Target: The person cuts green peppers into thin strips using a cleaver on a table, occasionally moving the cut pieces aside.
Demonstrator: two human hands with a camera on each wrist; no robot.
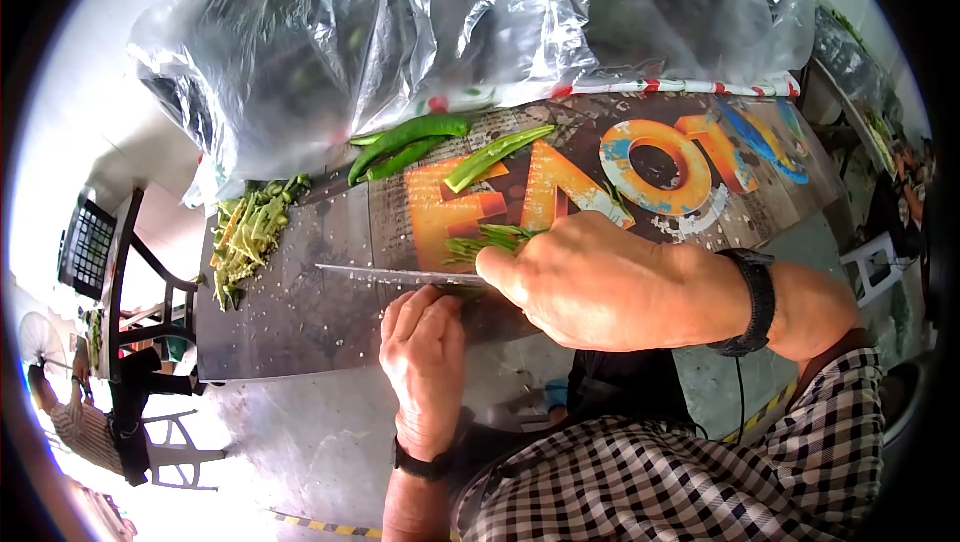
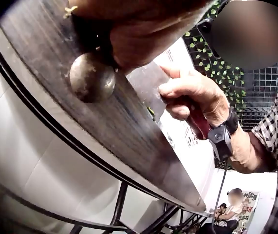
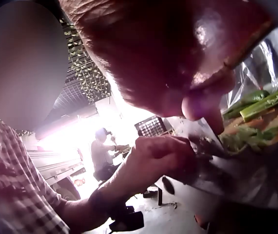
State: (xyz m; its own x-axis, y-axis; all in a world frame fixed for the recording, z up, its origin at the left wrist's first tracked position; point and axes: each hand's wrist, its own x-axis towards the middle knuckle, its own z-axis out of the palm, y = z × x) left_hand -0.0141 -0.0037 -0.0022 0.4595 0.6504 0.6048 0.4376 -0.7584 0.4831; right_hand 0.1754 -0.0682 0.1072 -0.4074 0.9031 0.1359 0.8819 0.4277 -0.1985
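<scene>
The right hand (image 1: 620,287) grips a knife by its dark red handle (image 2: 197,122); the blade (image 1: 390,275) points left across the table, flat side tilted. Just in front of the blade, the left hand (image 1: 425,362) has its fingers curled down on a green pepper piece (image 1: 466,292), mostly hidden by fingers and blade. Thin green strips (image 1: 495,242) lie behind the blade, partly under the right hand. Farther back are whole green peppers (image 1: 425,129) and a pepper half (image 1: 500,157) showing its pale inside.
A heap of cut pepper strips (image 1: 250,232) lies at the table's left end. Clear plastic sheeting (image 1: 450,22) covers a bulky dark thing along the back. The front table edge (image 1: 300,375) runs close to the left forearm. Another person (image 1: 90,422) sits at far left.
</scene>
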